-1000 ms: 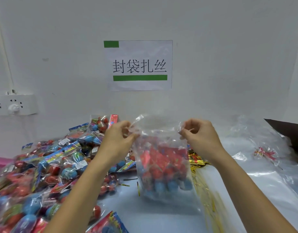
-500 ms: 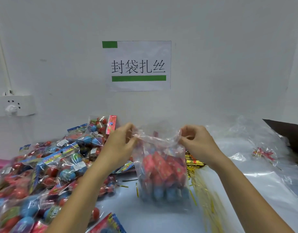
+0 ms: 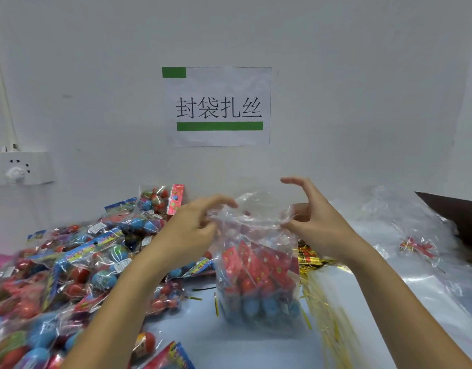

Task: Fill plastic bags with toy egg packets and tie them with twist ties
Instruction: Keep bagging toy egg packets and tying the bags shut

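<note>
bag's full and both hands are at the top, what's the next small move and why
Probably gather the loose mouth of the clear plastic bag into a neck. The left hand and right hand pinch its open top, no tie on it yet; gold twist ties lie beside it.

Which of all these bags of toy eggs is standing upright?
The clear plastic bag between both hands, left hand and right hand at its mouth. The loose packets lie heaped flat.
</note>
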The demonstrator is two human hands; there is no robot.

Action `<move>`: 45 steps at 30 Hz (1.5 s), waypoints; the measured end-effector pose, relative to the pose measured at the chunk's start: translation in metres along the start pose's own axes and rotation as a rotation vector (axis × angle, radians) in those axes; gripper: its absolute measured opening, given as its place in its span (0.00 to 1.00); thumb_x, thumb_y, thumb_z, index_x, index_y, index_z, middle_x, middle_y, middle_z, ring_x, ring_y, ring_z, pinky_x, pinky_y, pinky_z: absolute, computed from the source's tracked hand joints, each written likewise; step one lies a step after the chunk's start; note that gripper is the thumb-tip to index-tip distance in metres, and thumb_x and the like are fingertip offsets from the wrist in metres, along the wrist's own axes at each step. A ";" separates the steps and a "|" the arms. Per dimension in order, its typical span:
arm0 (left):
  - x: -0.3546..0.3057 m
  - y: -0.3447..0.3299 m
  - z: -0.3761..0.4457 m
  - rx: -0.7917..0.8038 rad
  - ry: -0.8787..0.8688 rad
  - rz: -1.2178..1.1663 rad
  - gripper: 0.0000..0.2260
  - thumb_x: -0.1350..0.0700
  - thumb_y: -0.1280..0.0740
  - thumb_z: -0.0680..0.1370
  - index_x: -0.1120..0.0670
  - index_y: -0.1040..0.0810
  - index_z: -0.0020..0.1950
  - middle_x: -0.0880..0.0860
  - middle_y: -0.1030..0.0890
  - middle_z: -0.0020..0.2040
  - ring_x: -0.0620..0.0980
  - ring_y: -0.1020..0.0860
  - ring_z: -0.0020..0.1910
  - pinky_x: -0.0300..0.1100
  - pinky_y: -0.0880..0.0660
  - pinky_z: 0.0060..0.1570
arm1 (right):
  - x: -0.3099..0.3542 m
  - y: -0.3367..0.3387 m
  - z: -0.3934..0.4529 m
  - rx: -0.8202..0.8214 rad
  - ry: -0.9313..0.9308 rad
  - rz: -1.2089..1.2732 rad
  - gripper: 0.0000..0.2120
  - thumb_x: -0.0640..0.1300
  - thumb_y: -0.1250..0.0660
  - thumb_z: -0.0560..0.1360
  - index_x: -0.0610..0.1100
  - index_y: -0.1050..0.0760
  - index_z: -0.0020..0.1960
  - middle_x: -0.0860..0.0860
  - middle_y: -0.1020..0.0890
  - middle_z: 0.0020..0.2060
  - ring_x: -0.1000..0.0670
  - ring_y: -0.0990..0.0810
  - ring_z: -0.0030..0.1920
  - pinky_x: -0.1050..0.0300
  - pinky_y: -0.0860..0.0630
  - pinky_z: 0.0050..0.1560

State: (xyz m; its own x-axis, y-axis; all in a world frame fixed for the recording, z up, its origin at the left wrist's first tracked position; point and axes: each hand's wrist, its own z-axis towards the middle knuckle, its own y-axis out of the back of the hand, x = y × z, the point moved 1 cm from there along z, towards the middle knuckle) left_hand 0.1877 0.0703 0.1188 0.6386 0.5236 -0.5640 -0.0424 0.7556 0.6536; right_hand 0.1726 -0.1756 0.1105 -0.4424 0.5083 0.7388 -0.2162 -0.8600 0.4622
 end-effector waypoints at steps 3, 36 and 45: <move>-0.006 -0.002 -0.002 0.038 0.051 0.049 0.17 0.51 0.42 0.74 0.42 0.21 0.59 0.46 0.19 0.56 0.39 0.21 0.40 0.33 0.25 0.43 | 0.009 0.002 -0.003 0.070 0.041 -0.030 0.33 0.28 0.40 0.75 0.67 0.26 0.61 0.40 0.19 0.44 0.47 0.19 0.38 0.56 0.25 0.39; -0.033 -0.017 0.001 -0.060 0.024 0.180 0.21 0.61 0.27 0.72 0.50 0.20 0.65 0.42 0.20 0.47 0.33 0.24 0.41 0.20 0.31 0.41 | 0.059 -0.035 -0.012 0.107 0.138 -0.539 0.15 0.36 0.41 0.70 0.45 0.15 0.42 0.52 0.18 0.33 0.55 0.25 0.28 0.57 0.27 0.30; -0.034 -0.017 0.002 -0.065 0.019 0.244 0.20 0.54 0.26 0.75 0.52 0.21 0.67 0.47 0.19 0.55 0.41 0.23 0.49 0.28 0.31 0.46 | 0.050 -0.040 -0.016 0.265 -0.060 -0.697 0.10 0.37 0.38 0.73 0.43 0.18 0.43 0.51 0.18 0.37 0.49 0.25 0.30 0.57 0.31 0.30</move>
State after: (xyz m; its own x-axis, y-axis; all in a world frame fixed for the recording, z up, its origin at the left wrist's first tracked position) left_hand 0.1683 0.0393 0.1276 0.5886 0.7004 -0.4037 -0.2431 0.6296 0.7379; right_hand 0.1453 -0.1160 0.1211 -0.2297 0.9397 0.2534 -0.2089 -0.3019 0.9302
